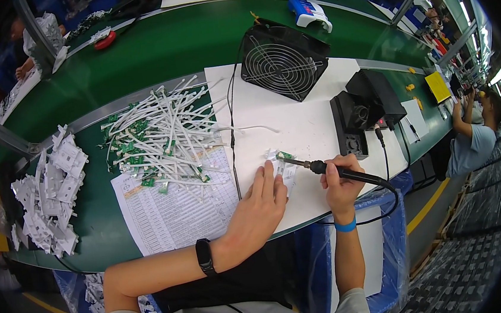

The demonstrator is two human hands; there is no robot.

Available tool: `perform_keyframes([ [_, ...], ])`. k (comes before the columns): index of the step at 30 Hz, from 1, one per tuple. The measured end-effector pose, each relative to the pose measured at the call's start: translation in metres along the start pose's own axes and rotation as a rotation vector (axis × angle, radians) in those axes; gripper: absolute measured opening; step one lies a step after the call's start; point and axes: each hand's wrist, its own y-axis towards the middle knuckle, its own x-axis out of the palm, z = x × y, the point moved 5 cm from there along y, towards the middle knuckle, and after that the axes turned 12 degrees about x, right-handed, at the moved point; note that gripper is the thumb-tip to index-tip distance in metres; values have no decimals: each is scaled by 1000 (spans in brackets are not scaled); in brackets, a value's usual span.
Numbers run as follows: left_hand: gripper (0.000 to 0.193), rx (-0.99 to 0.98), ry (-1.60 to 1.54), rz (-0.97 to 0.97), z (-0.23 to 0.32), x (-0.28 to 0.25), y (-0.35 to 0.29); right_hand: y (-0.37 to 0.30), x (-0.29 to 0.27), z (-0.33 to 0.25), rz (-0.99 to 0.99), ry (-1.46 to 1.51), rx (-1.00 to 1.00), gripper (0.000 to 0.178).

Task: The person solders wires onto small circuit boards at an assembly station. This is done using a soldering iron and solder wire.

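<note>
My right hand (343, 185) is closed round the handle of a soldering iron (318, 167). The iron's metal tip is at a small green circuit board (284, 155); whether they touch is too small to tell. That board sits on a white plastic part (288, 174) lying on the white sheet. With bent fingers, my left hand (260, 201) holds the part's left side. Left of it spreads a heap of white cables with green boards (162, 134), partly over printed paper sheets (172, 214). Farther left lies a pile of white plastic parts (54, 191).
A black fan (282, 58) with a wire guard stands at the back. Black soldering units (371, 101) stand on the right, a cord trailing to the iron. A blue-and-white device (309, 14) lies behind. A blue-lined bin (360, 248) is below the edge. Another person (475, 137) sits right.
</note>
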Motion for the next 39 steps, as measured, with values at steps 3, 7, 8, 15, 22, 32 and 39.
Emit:
perform_keyframes([
  [3,34,3,-12,-4,0,0,1,-3,-6,-1,58,91,83,9],
  [7,36,9,-16,-12,0,-2,0,-9,-28,-11,333,59,-119,16],
  [8,36,12,-19,-19,0,-1,0,-12,-37,-14,395,34,-171,15],
  [15,41,27,-20,-13,0,-1,-4,3,-91,-65,697,-283,-279,7],
  [22,43,37,-8,80,0,1,-5,77,-80,-20,493,-420,-98,12],
  [32,44,63,64,85,3,6,-7,86,-76,-1,331,-396,3,13],
  [39,41,54,-35,121,-1,-3,-2,73,-82,14,409,-223,66,40],
])
